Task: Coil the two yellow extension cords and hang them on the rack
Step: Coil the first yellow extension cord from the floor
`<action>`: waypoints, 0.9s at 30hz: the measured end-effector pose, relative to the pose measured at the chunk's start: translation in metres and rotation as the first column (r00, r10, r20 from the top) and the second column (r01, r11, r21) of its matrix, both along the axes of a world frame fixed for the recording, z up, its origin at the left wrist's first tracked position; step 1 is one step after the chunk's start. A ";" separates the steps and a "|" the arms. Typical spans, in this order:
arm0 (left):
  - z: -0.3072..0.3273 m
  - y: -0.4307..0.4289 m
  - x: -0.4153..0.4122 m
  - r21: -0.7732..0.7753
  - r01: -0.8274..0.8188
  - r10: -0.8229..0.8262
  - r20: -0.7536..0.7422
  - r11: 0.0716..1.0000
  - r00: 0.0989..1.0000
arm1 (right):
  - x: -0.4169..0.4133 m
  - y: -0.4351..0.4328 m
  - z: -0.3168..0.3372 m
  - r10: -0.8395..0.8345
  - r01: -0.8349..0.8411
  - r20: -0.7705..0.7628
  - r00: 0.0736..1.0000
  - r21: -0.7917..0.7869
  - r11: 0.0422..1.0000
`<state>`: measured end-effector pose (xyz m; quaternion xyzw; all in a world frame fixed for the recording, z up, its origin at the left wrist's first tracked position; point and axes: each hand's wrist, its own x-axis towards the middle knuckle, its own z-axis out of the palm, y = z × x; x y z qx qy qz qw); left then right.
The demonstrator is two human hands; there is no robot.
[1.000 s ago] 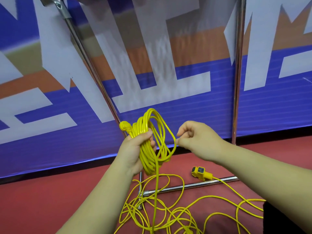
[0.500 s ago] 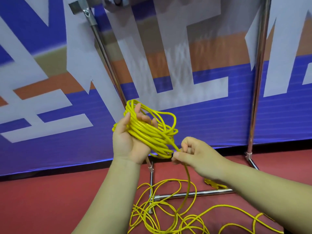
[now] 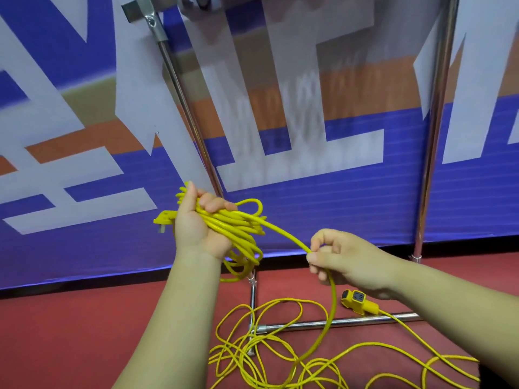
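Observation:
My left hand (image 3: 200,224) grips a bundle of yellow extension cord coils (image 3: 241,234), palm up, at chest height. The cord's yellow plug (image 3: 164,219) sticks out to the left of that hand. From the coil a single strand runs right to my right hand (image 3: 341,261), which pinches it between thumb and fingers. Below that hand the strand drops to a loose tangle of yellow cord (image 3: 280,357) on the red floor. A yellow socket end (image 3: 356,300) lies on the floor by the rack's base bar. The chrome rack (image 3: 185,105) stands right behind my hands.
The rack's right upright (image 3: 434,130) and low base bar (image 3: 337,322) frame the work spot. Behind it hangs a blue, white and orange banner (image 3: 323,209). The red floor (image 3: 70,332) stretches to the left.
My left hand has turned the coil flatter, and the plug now shows at its left. My right hand has slid out to the right along the strand, drawing it taut.

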<state>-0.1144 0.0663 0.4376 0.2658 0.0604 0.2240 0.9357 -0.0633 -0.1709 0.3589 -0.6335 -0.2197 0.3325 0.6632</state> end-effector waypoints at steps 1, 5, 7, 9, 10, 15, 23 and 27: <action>0.000 0.008 -0.001 -0.005 -0.029 0.029 -0.008 1.000 1.000 | 0.003 -0.004 -0.002 0.021 -0.022 -0.003 1.000 -0.030 0.999; -0.015 0.025 -0.004 0.181 -0.020 0.059 -0.208 0.983 0.976 | 0.017 -0.017 0.001 -0.072 0.078 0.066 0.995 -0.090 0.993; -0.026 0.021 -0.003 0.345 0.050 0.065 -0.312 0.937 0.948 | 0.023 -0.020 0.006 -0.218 0.224 0.099 0.971 -0.055 0.973; -0.035 0.006 -0.001 0.514 0.143 0.073 -0.377 0.846 0.923 | 0.027 -0.023 0.012 -0.324 0.327 0.113 0.939 -0.011 0.945; -0.039 -0.003 0.000 0.586 0.193 0.074 -0.400 0.787 0.913 | 0.028 -0.024 0.015 -0.351 0.353 0.123 0.928 0.005 0.936; -0.054 -0.059 0.003 0.723 0.360 0.045 -0.475 0.589 0.879 | 0.024 -0.026 0.028 -0.340 0.345 0.248 0.907 0.026 0.938; -0.066 -0.091 0.010 0.693 0.381 -0.097 -0.412 0.612 0.906 | 0.023 -0.033 0.042 -0.202 0.195 0.292 0.935 0.055 0.979; -0.064 -0.091 0.012 0.681 0.409 -0.163 -0.397 0.607 0.903 | 0.023 -0.039 0.043 -0.158 0.142 0.261 0.952 0.077 0.987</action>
